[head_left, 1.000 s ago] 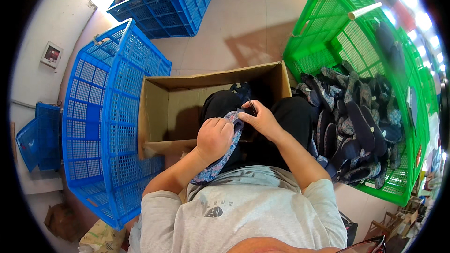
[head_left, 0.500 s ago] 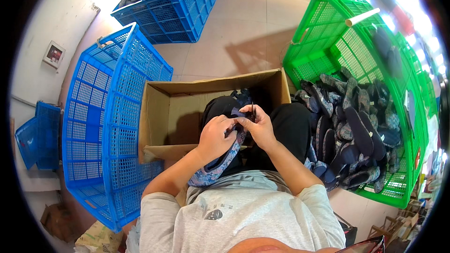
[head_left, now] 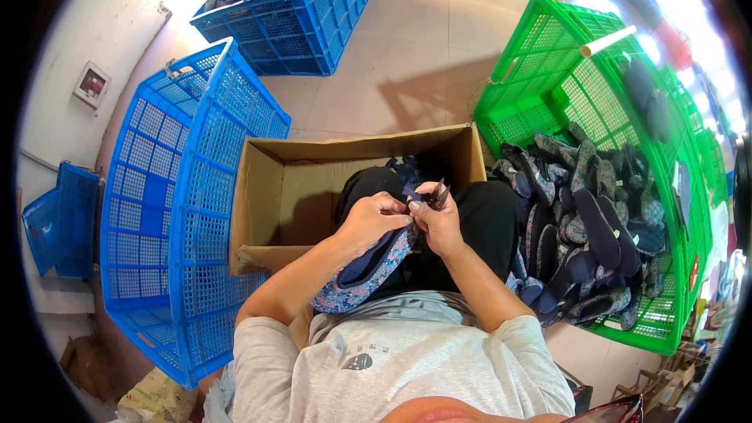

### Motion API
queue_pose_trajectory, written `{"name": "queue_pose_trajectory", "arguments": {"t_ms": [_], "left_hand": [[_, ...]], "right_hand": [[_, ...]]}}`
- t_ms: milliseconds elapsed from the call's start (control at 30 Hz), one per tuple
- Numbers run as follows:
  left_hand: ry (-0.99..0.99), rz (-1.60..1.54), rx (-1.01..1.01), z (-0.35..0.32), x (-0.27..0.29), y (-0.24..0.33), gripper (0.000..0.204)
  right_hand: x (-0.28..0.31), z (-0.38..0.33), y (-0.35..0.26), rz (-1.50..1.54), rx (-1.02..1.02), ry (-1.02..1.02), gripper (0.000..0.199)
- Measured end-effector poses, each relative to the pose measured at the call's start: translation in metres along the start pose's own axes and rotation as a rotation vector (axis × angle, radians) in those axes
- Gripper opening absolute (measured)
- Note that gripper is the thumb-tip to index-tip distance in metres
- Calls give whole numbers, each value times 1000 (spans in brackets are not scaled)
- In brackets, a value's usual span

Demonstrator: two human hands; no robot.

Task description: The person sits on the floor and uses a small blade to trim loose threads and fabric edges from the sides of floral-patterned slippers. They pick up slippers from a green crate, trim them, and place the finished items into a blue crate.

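Note:
A floral slipper (head_left: 374, 278) with a dark blue lining lies slantwise over my lap, its heel toward my shirt. My left hand (head_left: 370, 223) is closed on its far end, thumb and fingers pinching the edge. There my right hand (head_left: 440, 223) meets it, fingertips pinched at a small dark blue flap of fabric (head_left: 410, 190). A thin dark pointed tool (head_left: 442, 190), perhaps snips, sticks out from the right hand's fingers; most of it is hidden. Beyond the hands, dark scraps (head_left: 404, 164) hang by the cardboard box (head_left: 254, 207).
At the right stands a green crate (head_left: 540, 63) partly filled with similar slippers (head_left: 595, 227). To the left is a tall blue crate (head_left: 192, 211). Another blue crate (head_left: 313, 27), heaped with slippers, stands farther back. The open cardboard box sits between them around my knees.
My hands have drawn slightly apart at the slipper's far end. The slipper has turned so that more of its dark inside shows. The pointed tool has tilted to the right.

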State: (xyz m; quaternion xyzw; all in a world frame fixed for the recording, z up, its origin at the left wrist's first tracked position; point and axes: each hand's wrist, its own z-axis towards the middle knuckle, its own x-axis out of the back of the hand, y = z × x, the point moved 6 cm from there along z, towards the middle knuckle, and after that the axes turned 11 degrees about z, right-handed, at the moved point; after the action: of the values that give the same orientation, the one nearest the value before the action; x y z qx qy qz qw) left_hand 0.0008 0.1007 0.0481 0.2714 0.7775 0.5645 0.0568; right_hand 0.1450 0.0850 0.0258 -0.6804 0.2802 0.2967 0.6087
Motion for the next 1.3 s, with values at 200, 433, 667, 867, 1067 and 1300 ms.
{"name": "queue_pose_trajectory", "arguments": {"t_ms": [200, 433, 667, 867, 1067, 1300], "left_hand": [[-114, -62, 11, 1, -5, 4, 7], [-152, 123, -187, 8, -3, 11, 6], [-418, 340, -575, 18, -5, 34, 13], [-431, 379, -403, 27, -9, 22, 17], [-315, 327, -237, 14, -4, 23, 21], [-192, 360, -174, 17, 2, 8, 15]], "right_hand": [[7, -6, 4, 161, 48, 79, 14], [29, -4, 25, 40, -31, 491, 11], [25, -11, 56, 19, -133, 409, 20], [40, -8, 73, 68, -169, 307, 23], [45, -18, 53, -17, -246, 323, 26], [51, -33, 27, -196, -326, 239, 35]]}}
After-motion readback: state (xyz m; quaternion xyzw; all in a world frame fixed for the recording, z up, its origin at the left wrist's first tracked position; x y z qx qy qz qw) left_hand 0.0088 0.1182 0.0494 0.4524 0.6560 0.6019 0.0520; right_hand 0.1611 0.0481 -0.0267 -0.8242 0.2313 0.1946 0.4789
